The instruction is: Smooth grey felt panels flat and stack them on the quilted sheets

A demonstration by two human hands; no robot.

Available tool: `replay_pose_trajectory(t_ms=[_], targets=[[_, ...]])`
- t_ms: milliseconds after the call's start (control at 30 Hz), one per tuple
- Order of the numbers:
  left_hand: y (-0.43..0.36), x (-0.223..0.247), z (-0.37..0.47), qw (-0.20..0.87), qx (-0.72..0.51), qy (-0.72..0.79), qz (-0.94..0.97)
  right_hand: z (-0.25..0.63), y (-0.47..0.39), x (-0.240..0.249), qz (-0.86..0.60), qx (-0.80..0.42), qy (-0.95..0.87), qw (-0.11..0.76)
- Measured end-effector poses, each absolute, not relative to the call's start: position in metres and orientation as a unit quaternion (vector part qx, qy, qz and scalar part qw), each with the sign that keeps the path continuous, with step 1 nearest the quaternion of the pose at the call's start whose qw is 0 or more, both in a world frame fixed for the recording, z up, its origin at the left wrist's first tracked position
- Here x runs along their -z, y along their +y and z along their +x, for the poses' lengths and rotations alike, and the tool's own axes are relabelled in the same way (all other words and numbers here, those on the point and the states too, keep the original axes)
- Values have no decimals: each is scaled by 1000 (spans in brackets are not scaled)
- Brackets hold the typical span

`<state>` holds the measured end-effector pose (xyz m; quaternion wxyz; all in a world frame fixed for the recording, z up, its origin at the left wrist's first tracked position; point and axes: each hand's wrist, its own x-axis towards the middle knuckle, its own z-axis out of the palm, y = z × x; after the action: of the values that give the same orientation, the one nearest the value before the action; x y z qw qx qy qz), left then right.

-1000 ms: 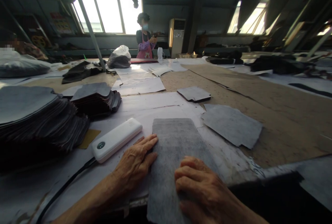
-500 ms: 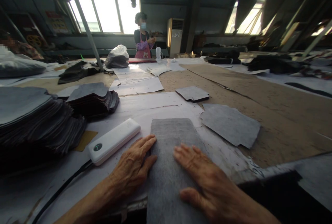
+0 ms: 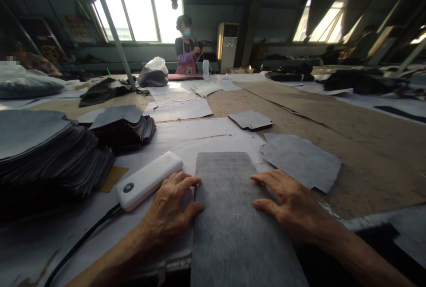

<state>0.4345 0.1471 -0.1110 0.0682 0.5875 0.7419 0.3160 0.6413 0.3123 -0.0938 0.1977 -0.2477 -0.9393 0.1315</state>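
Where the gray sheet [image 3: 233,229] crosses the near edge of the table [image 3: 372,154], left hand [image 3: 169,202] and right hand [image 3: 293,202] frame its sides, thumbs and fingers parted wide — light, even pressure should keep it square.

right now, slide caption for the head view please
Left hand, beside a white device, and right hand at opposite edges of a grey sheet.

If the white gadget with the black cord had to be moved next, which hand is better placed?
Probably the left hand: it lies right beside the white gadget. The right hand is farther off, at the opposite edge of the grey sheet.
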Motion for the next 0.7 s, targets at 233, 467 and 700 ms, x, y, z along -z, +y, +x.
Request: replay_pose_trajectory(t_ms=[233,467,700], targets=[[154,105,437,124,-321,753,561,633,315,83,-377,-217,-896,90],[159,103,438,143,-335,779,510,642,315,93,-417,-295,-853,106],[161,105,437,190,-369,767,490,644,312,89,-453,-353,-813,93]])
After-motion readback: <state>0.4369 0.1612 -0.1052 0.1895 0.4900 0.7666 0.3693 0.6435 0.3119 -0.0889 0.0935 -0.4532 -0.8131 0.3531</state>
